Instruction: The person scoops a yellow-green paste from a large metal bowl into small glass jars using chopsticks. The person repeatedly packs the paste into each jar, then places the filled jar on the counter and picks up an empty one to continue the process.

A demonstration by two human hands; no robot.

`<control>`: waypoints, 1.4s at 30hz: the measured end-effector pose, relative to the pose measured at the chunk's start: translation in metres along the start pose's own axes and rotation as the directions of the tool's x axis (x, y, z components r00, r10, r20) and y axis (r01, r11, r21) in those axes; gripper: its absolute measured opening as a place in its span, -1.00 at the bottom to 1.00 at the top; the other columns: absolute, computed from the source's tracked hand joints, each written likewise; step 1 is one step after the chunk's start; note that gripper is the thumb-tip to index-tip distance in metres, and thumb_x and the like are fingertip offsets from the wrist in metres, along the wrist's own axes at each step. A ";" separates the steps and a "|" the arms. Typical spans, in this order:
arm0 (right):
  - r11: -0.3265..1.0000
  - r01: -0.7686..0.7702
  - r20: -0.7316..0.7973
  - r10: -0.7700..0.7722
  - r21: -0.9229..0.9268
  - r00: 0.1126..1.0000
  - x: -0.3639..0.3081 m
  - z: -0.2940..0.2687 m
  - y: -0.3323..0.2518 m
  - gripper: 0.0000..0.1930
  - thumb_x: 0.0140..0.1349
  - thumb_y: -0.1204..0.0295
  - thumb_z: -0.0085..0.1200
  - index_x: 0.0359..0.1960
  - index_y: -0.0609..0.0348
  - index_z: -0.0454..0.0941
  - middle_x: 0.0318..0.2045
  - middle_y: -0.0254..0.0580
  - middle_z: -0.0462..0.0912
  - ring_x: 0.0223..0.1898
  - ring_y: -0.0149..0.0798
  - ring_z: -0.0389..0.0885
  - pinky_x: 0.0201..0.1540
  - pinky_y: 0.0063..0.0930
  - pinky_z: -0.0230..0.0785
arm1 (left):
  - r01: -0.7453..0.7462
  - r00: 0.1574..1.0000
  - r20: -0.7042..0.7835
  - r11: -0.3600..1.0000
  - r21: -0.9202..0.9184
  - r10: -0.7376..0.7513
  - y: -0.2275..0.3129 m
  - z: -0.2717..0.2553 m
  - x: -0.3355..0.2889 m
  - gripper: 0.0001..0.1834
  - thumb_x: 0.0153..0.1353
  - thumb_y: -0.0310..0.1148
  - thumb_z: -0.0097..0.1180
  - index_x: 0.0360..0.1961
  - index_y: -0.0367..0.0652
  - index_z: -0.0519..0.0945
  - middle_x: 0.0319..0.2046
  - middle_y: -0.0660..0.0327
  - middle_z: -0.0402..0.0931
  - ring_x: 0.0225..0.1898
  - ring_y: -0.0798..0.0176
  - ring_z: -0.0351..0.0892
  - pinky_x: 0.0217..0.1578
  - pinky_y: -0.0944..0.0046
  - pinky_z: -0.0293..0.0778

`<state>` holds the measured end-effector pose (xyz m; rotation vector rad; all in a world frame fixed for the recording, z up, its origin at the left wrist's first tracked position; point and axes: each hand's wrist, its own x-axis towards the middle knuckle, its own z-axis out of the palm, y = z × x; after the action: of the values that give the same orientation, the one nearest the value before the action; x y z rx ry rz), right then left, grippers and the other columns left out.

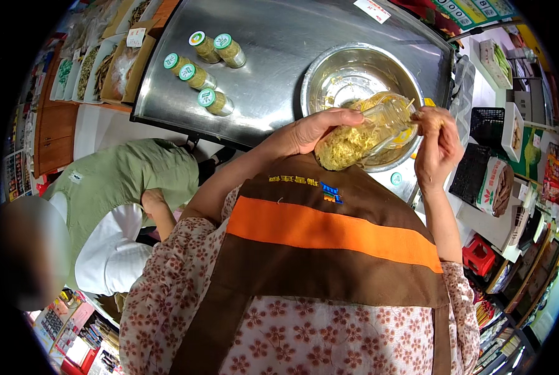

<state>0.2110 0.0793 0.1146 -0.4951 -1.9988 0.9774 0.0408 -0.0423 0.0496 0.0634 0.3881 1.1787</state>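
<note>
My left hand [314,129] is wrapped round a clear jar [379,128], which lies tilted with its mouth to the right. Yellow-green dried shreds [340,147] are packed in its lower part, with looser strands toward the mouth. At that mouth, my right hand [439,144] has its fingers curled and pinched together on yellow strands. The jar is held over the near edge of a wide steel bowl [314,78], where a few shreds cling to the inside. Past the bowl's near right rim, a green-and-white jar lid [396,179] lies on a white surface.
Several filled jars with green-and-white lids [215,102] stand on the steel table [267,37] at the left. A co-worker in a green apron [123,181] bends close by on my left. Boxes of dried goods [107,69] line the far left. A red stool [478,253] stands at right.
</note>
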 end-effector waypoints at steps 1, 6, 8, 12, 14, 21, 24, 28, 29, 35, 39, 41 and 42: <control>0.984 -0.157 0.050 0.154 0.082 0.987 0.004 -0.003 0.005 -0.88 0.32 0.52 -0.06 -0.31 0.34 0.49 -0.35 -0.16 0.58 -0.43 -0.47 0.46 -0.37 -0.63 0.31 | 0.003 1.000 -0.008 1.000 -0.017 -0.003 0.000 0.000 -0.001 -0.46 0.20 -0.20 0.08 0.10 -0.36 0.36 -0.03 0.01 0.50 -0.03 0.20 0.54 0.00 0.22 0.50; 0.811 -0.401 0.139 0.379 0.426 0.915 0.023 -0.018 0.004 -0.80 0.36 0.41 -0.08 -0.29 0.34 0.48 -0.34 -0.13 0.57 -0.46 -0.45 0.48 -0.38 -0.61 0.35 | -0.009 1.000 0.007 0.998 0.056 0.009 0.003 -0.009 0.001 -0.47 0.21 -0.20 0.08 0.10 -0.35 0.37 -0.04 0.02 0.51 -0.05 0.21 0.56 0.00 0.22 0.51; 0.802 -0.351 0.063 0.368 0.483 0.928 0.032 -0.037 0.006 -0.78 0.37 0.39 -0.09 -0.27 0.35 0.48 -0.34 -0.08 0.57 -0.47 -0.43 0.49 -0.39 -0.59 0.37 | -0.010 1.000 -0.023 0.999 0.046 0.011 0.004 -0.005 -0.002 -0.48 0.21 -0.21 0.08 0.09 -0.35 0.37 -0.06 0.03 0.52 -0.07 0.21 0.57 -0.02 0.23 0.52; 0.887 -0.265 -0.028 0.297 0.377 0.954 0.033 -0.040 0.005 -0.80 0.35 0.44 -0.08 -0.25 0.39 0.48 -0.35 -0.07 0.57 -0.45 -0.39 0.53 -0.38 -0.54 0.41 | -0.021 1.000 0.000 0.999 0.050 0.021 0.004 -0.008 0.001 -0.47 0.21 -0.20 0.09 0.09 -0.35 0.37 -0.08 0.02 0.53 -0.10 0.22 0.59 -0.05 0.25 0.54; 0.900 -0.273 0.052 0.272 0.339 0.961 0.022 -0.031 0.000 -0.81 0.35 0.47 -0.08 -0.23 0.40 0.48 -0.36 -0.07 0.58 -0.45 -0.37 0.53 -0.38 -0.53 0.41 | -0.016 1.000 -0.001 1.000 0.022 0.016 0.004 -0.005 0.001 -0.47 0.21 -0.20 0.09 0.09 -0.35 0.37 -0.08 0.01 0.53 -0.10 0.20 0.59 -0.06 0.24 0.56; 0.856 -0.420 0.153 0.392 0.300 0.907 0.013 -0.011 0.016 -0.84 0.33 0.45 -0.02 -0.31 0.32 0.52 -0.44 -0.26 0.58 -0.53 -0.52 0.42 -0.47 -0.68 0.24 | 0.025 0.999 -0.021 0.998 -0.053 -0.026 0.002 -0.015 0.006 -0.47 0.24 -0.20 0.04 0.12 -0.35 0.33 -0.10 -0.05 0.52 -0.11 0.13 0.59 -0.08 0.17 0.57; 0.840 -0.456 0.186 0.418 0.293 0.889 0.013 -0.015 0.021 -0.84 0.31 0.43 0.02 -0.31 0.31 0.54 -0.46 -0.29 0.58 -0.54 -0.54 0.39 -0.49 -0.68 0.21 | 0.039 0.999 -0.004 0.998 -0.049 -0.039 0.002 -0.016 0.008 -0.45 0.23 -0.19 0.05 0.13 -0.35 0.31 -0.07 -0.05 0.50 -0.10 0.13 0.58 -0.07 0.16 0.56; 0.883 -0.372 0.120 0.352 0.287 0.928 0.030 -0.019 0.012 -0.79 0.34 0.40 -0.04 -0.29 0.34 0.52 -0.45 -0.24 0.59 -0.48 -0.47 0.51 -0.38 -0.62 0.38 | 0.022 1.000 -0.019 0.999 0.025 -0.022 0.002 -0.013 0.006 -0.43 0.21 -0.19 0.06 0.14 -0.34 0.31 -0.04 -0.05 0.48 -0.09 0.14 0.58 -0.06 0.14 0.55; 0.886 -0.315 0.086 0.305 0.339 0.949 0.035 -0.027 0.014 -0.78 0.36 0.40 -0.07 -0.28 0.35 0.51 -0.44 -0.19 0.60 -0.45 -0.43 0.56 -0.33 -0.55 0.45 | -0.005 1.000 -0.021 1.000 0.030 0.006 -0.002 -0.014 0.006 -0.44 0.21 -0.20 0.06 0.14 -0.34 0.31 -0.05 -0.04 0.49 -0.09 0.14 0.58 -0.06 0.14 0.55; 0.890 -0.365 0.168 0.330 0.271 0.929 0.012 -0.015 0.010 -0.83 0.34 0.47 -0.05 -0.29 0.36 0.51 -0.43 -0.18 0.60 -0.52 -0.46 0.51 -0.41 -0.63 0.38 | -0.001 1.000 0.008 1.000 0.029 0.001 -0.005 -0.021 0.006 -0.43 0.25 -0.17 0.00 0.16 -0.36 0.27 -0.07 -0.09 0.48 -0.08 0.09 0.56 -0.02 0.11 0.51; 0.872 -0.392 0.206 0.343 0.292 0.917 0.014 -0.010 0.009 -0.84 0.34 0.48 -0.05 -0.28 0.37 0.51 -0.42 -0.19 0.60 -0.51 -0.46 0.52 -0.40 -0.63 0.39 | 0.014 0.999 0.049 0.999 0.029 -0.015 -0.007 -0.029 0.008 -0.46 0.29 -0.20 -0.06 0.17 -0.36 0.26 -0.06 -0.08 0.48 -0.07 0.08 0.55 -0.03 0.14 0.51; 0.845 -0.378 0.174 0.336 0.377 0.926 0.023 -0.015 0.007 -0.82 0.34 0.46 -0.06 -0.29 0.37 0.51 -0.43 -0.17 0.60 -0.50 -0.43 0.54 -0.38 -0.60 0.42 | -0.057 0.997 0.063 0.990 0.132 0.048 -0.005 -0.021 0.007 -0.45 0.28 -0.23 -0.04 0.19 -0.36 0.22 0.00 -0.04 0.44 -0.02 0.11 0.52 -0.01 0.17 0.50; 0.851 -0.322 0.118 0.300 0.416 0.947 0.027 -0.021 0.008 -0.80 0.35 0.45 -0.08 -0.32 0.37 0.50 -0.43 -0.15 0.60 -0.49 -0.41 0.55 -0.36 -0.56 0.44 | -0.099 0.994 0.073 0.979 0.180 0.087 -0.004 -0.017 0.006 -0.44 0.28 -0.25 -0.03 0.20 -0.36 0.20 0.03 -0.03 0.42 0.01 0.12 0.51 0.00 0.18 0.49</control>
<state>0.2123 0.1111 0.1294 -0.5586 -1.6949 1.6026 0.0406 -0.0409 0.0310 0.2816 0.4399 1.2272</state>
